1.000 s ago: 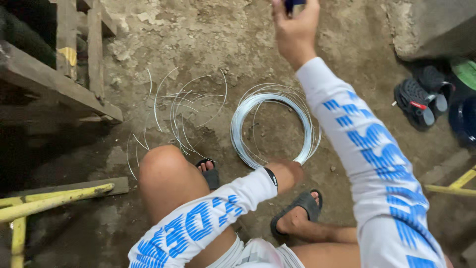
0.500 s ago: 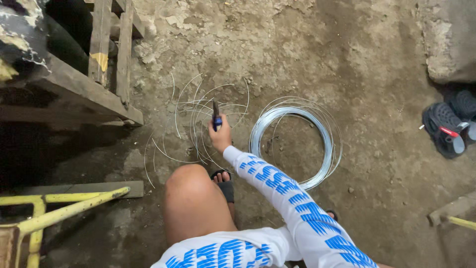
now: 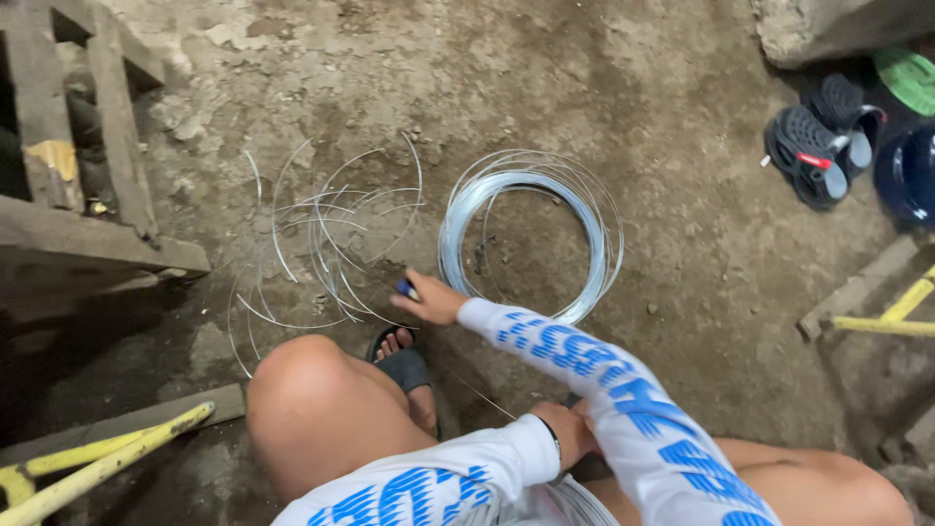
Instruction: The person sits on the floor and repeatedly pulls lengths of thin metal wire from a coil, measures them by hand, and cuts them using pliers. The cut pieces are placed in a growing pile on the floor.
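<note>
Two hands: both busy
Right hand (image 3: 433, 302): gripping blue-handled tool (image 3: 406, 288) near cut wires (image 3: 321, 244)
Left hand (image 3: 570, 433): mostly hidden, maybe pinching wire; can't tell
Right: wire coil (image 3: 531, 234)

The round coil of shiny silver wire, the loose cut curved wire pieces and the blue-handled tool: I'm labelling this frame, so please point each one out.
Round coil of shiny silver wire (image 3: 458, 219), head view, left side of the ring.
Loose cut curved wire pieces (image 3: 321, 234), head view, middle of the pile.
Blue-handled tool (image 3: 405, 288), head view, handle tip showing from the right hand (image 3: 433, 302).

We see a blue-handled tool (image 3: 406, 289) gripped low over the dirt, just beside loose curved cut wires (image 3: 321, 244); a silver wire coil (image 3: 526, 234) lies flat, right of them.
</note>
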